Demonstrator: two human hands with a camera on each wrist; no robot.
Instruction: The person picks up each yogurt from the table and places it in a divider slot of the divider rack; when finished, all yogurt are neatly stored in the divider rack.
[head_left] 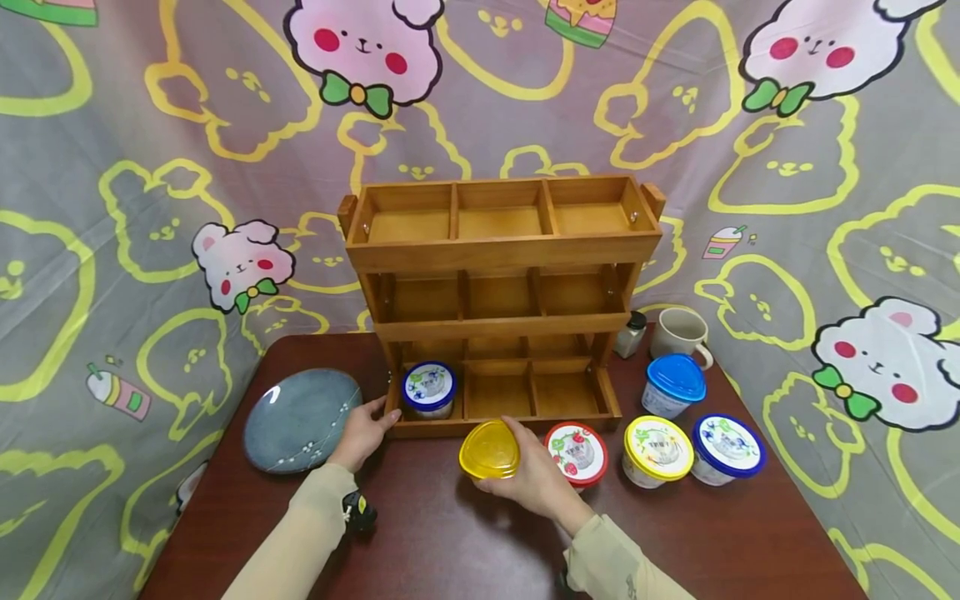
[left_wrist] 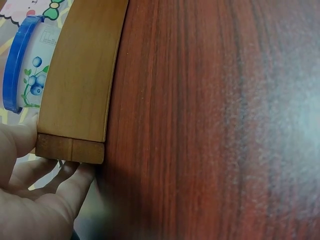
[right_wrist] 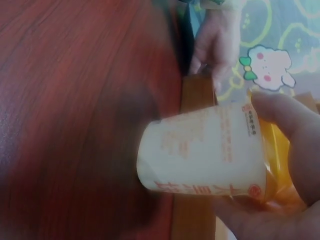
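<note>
A three-tier wooden rack [head_left: 504, 253] with divided compartments stands at the back of the table. My left hand [head_left: 362, 437] grips its lower left front corner, thumb on one side and fingers on the other, as the left wrist view shows. In the bottom left compartment sits a tub with a dark blue rim [head_left: 429, 385] and blueberry print. My right hand [head_left: 534, 477] holds a white paper cup [right_wrist: 205, 152] by its yellow lid [head_left: 490, 450], in front of the bottom middle compartment and above the table. Beside that hand stands a red-rimmed tub [head_left: 576, 452], partly hidden by it.
Right of the rack stand a yellow-rimmed tub [head_left: 658, 450], another dark blue-rimmed tub [head_left: 727, 450], a blue-lidded cup [head_left: 675, 383], a mug [head_left: 678, 333] and a small black-capped jar [head_left: 631, 335]. A grey-blue plate [head_left: 296, 421] lies at the left. Patterned cloth [head_left: 495, 108] surrounds the table.
</note>
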